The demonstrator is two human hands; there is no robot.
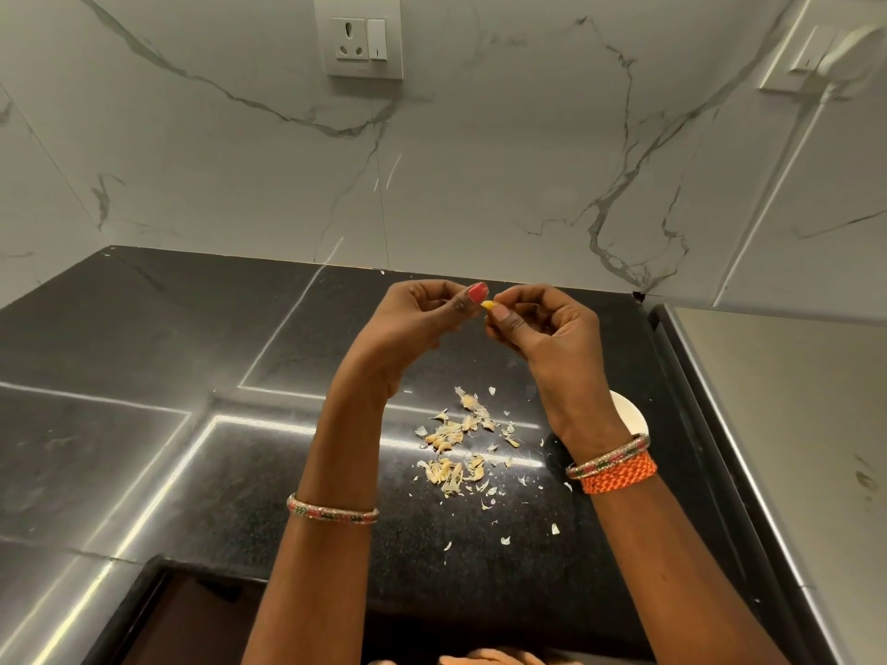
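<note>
your wrists (345, 453) over the counter (144, 376), peeling a garlic clove (487, 305).
left hand (422, 324) and right hand (547, 328) both pinch it; next, pull the skin free without dropping it.

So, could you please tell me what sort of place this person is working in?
Most likely a home kitchen: a black stone countertop backed by marble-look wall tiles with a power socket, and papery peelings strewn on it while the left hand and right hand pinch a small yellow clove, probably garlic.
</note>
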